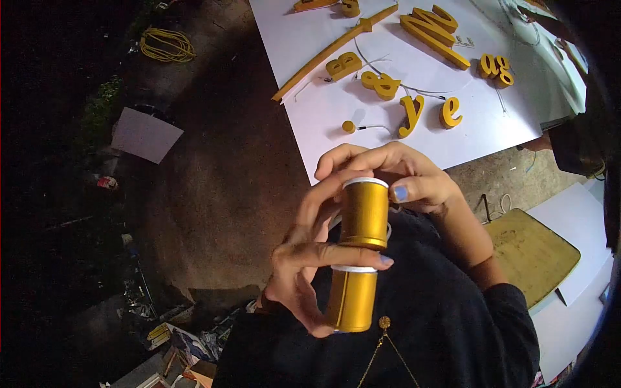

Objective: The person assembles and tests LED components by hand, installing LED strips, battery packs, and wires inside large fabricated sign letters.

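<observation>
Gold cylinders (364, 213), lettered white board (453, 132) beyond.

Holds upper gold cylinder (365, 216) in right grip (404, 178), fingers curled over its white top. Clasps lower gold cylinder (352, 301) in left grip (301, 271), one finger lying across between the two, both upright before a dark shirt (440, 323). Beyond, shows white sheet (284, 32) carrying gold letters (381, 84), with long gold bar (330, 52) near its left edge. Off the sheet, yellow cable coil (167, 45) on the ground.

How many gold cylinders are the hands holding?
2: the upper gold cylinder gripped at its top by the right hand, the lower gold cylinder in the left hand. None looks hidden.
</observation>
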Tool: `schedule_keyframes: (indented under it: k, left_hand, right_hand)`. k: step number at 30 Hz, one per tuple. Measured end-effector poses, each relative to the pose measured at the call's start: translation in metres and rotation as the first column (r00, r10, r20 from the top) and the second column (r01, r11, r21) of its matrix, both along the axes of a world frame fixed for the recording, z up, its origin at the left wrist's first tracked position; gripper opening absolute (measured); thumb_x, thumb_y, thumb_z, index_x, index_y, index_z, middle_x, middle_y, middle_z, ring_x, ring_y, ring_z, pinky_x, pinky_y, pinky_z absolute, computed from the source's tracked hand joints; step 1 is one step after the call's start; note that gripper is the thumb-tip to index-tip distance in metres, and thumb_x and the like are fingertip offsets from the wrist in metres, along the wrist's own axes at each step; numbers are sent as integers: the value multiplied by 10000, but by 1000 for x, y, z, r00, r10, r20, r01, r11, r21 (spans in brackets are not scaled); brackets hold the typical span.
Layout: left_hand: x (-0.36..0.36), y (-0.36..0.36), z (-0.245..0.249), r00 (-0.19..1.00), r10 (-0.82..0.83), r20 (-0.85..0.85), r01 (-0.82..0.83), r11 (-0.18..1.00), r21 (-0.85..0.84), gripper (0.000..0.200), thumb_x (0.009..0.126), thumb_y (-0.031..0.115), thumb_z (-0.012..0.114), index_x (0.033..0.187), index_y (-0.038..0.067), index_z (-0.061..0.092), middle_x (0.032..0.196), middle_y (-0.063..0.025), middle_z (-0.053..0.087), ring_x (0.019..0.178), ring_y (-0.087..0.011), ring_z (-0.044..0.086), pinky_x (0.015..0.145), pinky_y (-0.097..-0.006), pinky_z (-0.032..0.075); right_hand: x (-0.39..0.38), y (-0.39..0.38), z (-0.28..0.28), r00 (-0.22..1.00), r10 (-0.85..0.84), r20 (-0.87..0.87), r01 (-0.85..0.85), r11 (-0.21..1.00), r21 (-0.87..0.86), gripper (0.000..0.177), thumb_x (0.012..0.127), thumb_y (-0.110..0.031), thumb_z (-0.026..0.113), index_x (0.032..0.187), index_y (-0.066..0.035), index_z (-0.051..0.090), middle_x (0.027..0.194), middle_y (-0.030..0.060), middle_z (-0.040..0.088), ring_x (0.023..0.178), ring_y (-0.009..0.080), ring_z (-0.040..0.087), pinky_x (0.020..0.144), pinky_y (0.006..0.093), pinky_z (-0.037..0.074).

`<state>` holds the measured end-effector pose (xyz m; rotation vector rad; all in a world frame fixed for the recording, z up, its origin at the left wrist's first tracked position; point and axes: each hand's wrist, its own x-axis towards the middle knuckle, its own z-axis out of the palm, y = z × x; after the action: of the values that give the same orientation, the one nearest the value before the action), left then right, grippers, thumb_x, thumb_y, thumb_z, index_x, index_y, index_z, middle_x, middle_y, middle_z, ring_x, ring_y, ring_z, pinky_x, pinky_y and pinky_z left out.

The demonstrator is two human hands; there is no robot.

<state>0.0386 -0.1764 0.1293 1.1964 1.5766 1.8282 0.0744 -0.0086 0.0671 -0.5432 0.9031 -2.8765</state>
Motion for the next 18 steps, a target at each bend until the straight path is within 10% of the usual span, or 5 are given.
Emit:
schedule_keyframes:
  k: [6, 18]
  left_hand:
    - [-24, -16, -19, 950, -290, -117, 291, 957, -7, 523, 521, 415, 826, 976, 185, 707, 1355, -184, 299, 1290, -364, 308, 1042, -521, 277]
    - [-17, -21, 6, 988, -140, 62, 150, 970, -194, 569, 503, 250, 750, 1057, 153, 667, 1386, -161, 286, 1309, -345, 282, 1047, -505, 264]
  right_hand:
    - [1, -7, -7, 999, 36, -1, -35, 994, -107, 436, 724, -227, 684, 1073, 21, 609, 1256, 134, 461, 1111, 221, 502, 966, 336, 397]
    - [5, -15, -27, 980, 78, 185, -72, 997, -39, 560, 800, -400, 618, 1163, 20, 547, 1203, 111, 504, 1098, 203, 485, 960, 357, 362]
